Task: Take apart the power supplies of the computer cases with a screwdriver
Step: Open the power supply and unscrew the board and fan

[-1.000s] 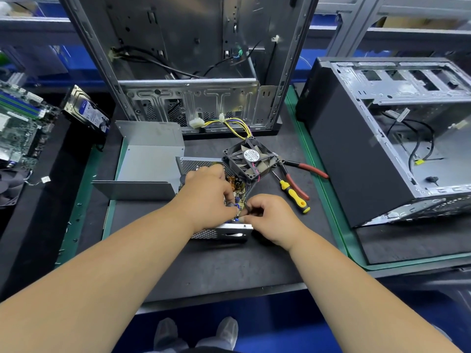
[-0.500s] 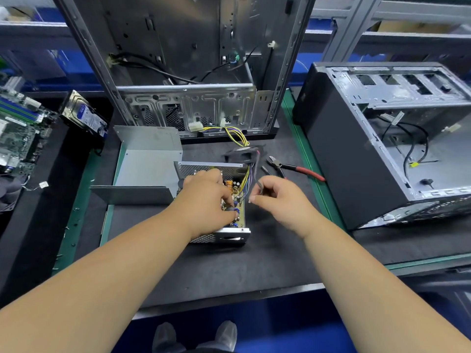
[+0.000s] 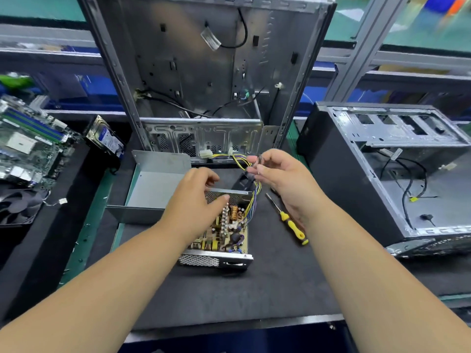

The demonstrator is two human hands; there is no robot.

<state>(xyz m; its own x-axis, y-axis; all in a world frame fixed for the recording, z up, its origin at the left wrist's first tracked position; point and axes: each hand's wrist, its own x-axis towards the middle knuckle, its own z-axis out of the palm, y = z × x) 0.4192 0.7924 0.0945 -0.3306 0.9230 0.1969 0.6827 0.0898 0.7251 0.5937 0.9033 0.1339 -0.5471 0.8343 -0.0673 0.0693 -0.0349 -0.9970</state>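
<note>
Black-matted bench (image 3: 267,291) — opened power supply (image 3: 224,235), screwdriver (image 3: 290,221), two computer cases (image 3: 204,72) — motherboard (image 3: 30,146) leftward.

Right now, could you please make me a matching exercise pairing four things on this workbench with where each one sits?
Things:
1. screwdriver
2. motherboard
3. removed metal cover
4. wire bundle

Places:
A. far left of the bench
B. pinched in the right hand
C. lying under the right forearm
D. just left of the open power supply

Pairs: 1-C, 2-A, 3-D, 4-B
</note>
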